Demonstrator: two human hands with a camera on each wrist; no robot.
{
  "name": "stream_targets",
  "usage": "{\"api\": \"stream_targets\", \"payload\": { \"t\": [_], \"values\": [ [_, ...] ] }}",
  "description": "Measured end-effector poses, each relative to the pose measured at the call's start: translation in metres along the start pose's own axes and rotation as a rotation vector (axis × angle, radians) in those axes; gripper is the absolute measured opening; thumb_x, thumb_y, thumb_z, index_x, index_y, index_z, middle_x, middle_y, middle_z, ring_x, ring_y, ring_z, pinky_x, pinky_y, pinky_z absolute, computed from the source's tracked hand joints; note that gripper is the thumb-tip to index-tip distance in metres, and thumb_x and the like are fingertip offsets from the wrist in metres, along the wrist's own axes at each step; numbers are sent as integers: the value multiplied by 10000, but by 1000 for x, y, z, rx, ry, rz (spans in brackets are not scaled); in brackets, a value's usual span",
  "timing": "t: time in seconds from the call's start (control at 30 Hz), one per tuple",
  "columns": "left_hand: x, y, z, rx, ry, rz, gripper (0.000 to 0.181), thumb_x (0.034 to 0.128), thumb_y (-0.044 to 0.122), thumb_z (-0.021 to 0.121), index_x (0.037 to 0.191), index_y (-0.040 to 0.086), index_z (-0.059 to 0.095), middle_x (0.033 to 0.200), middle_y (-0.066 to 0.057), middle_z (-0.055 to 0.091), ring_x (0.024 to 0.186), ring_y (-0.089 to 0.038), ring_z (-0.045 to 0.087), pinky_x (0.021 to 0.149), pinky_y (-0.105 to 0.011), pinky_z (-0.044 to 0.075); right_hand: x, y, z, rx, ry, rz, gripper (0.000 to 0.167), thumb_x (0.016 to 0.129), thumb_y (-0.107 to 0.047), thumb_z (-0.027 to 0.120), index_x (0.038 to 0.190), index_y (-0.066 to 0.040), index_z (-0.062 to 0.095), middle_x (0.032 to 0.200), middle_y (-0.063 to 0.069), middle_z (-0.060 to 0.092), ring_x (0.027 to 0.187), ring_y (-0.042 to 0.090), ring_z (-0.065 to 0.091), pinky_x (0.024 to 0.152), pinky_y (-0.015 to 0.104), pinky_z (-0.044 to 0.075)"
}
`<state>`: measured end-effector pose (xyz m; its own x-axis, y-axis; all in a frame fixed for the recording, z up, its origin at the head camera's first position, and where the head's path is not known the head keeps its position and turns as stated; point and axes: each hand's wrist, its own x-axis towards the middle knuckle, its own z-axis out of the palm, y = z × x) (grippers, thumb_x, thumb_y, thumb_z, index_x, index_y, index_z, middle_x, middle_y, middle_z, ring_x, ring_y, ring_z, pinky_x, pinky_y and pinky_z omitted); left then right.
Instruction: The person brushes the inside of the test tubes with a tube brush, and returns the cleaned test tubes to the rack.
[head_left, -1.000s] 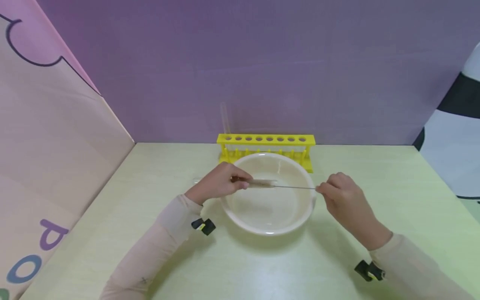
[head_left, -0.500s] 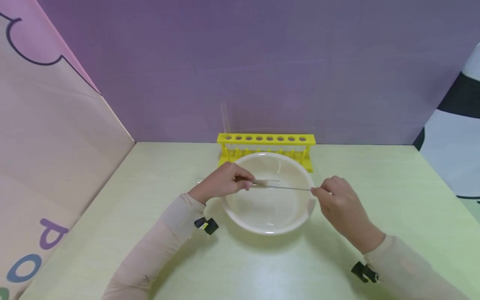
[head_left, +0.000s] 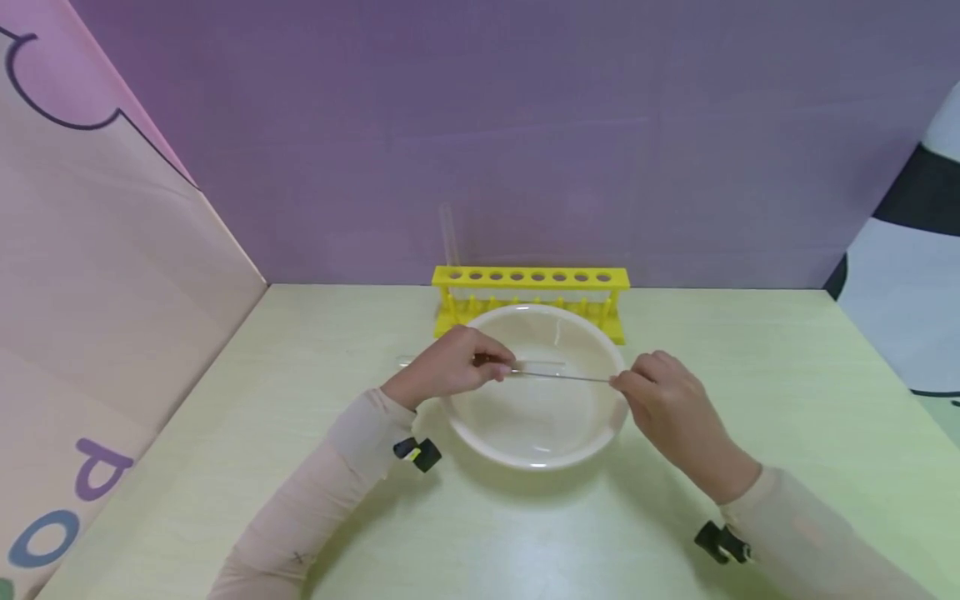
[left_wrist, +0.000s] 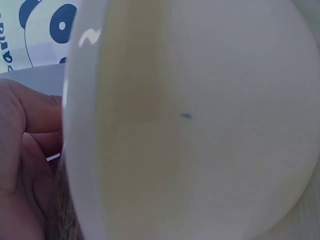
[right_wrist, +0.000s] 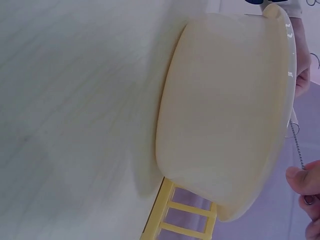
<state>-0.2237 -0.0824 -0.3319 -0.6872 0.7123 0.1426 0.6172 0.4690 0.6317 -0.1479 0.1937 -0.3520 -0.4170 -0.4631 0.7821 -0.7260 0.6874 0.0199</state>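
Above the cream basin (head_left: 536, 464), my left hand (head_left: 453, 364) grips a clear glass test tube (head_left: 546, 364) that lies roughly level. One end pokes out behind the wrist, the other past the fingertips. Off to the right, my right hand (head_left: 671, 408) pinches the thin twisted-wire handle of a test tube brush (head_left: 570, 377), its loop end visible by the thumb in the right wrist view. Brown bristles (left_wrist: 65, 215) show beside the left palm in the left wrist view. Fingers hide most of the brush head; whether it is fully inside the tube I cannot tell.
Behind the basin stands a yellow test tube rack (head_left: 528, 277) with one clear tube (head_left: 448, 237) upright at its left end. The basin's wall (right_wrist: 220, 110) fills much of the right wrist view. A purple backdrop (head_left: 525, 125) closes off the table's far edge.
My right hand has moved left, bringing the brush handle closer to my left hand. The bristles seen past my left fingers are now hidden. My left hand and the tube have shifted slightly right.
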Motion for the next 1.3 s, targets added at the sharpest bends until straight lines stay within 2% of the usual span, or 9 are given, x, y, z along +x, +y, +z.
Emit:
{"api": "stream_targets", "payload": {
  "t": [0.27, 0.57, 0.8, 1.03, 1.3],
  "values": [
    [1, 0, 5, 37, 17, 9, 173, 903, 112, 626, 1033, 67, 731, 919, -6, 720, 673, -49, 554, 662, -205, 476, 6, 1, 0, 37, -64, 42, 295, 555, 166, 799, 702, -51, 662, 657, 24, 539, 613, 152, 489, 509, 275, 475],
    [1, 6, 9, 99, 62, 46, 160, 892, 119, 647, 1017, 68, 734, 943, -21, 720, 683, -57, 560, 652, -197, 480, 9, 4, 4, 70, -61, 65, 321, 539, 129, 827, 649, -106, 639, 626, -29, 516, 583, 123, 469, 499, 264, 464],
    [1, 8, 13, 129, 91, 46, 180, 871, 117, 673, 1033, 59, 726, 910, -11, 711, 655, -65, 532, 610, -195, 453, 13, 3, 3, 91, -123, 120, 314, 557, 136, 817, 658, -111, 651, 628, -46, 528, 575, 85, 445, 498, 247, 450],
    [1, 8, 18, 150, 132, 49, 186, 843, 125, 706, 1022, 84, 736, 871, 18, 703, 711, -55, 587, 640, -186, 473, 17, 1, 3, 108, -166, 154, 297, 586, 137, 802, 664, -111, 658, 631, -43, 552, 572, 79, 462, 506, 240, 451],
    [1, 9, 21, 197, 173, 110, 202, 820, 147, 735, 1016, 98, 740, 873, 14, 711, 652, -49, 550, 616, -189, 450, 19, 2, 5, 153, -212, 209, 292, 612, 131, 792, 665, -120, 652, 634, -50, 576, 556, 59, 488, 502, 215, 441]
  ]
}}
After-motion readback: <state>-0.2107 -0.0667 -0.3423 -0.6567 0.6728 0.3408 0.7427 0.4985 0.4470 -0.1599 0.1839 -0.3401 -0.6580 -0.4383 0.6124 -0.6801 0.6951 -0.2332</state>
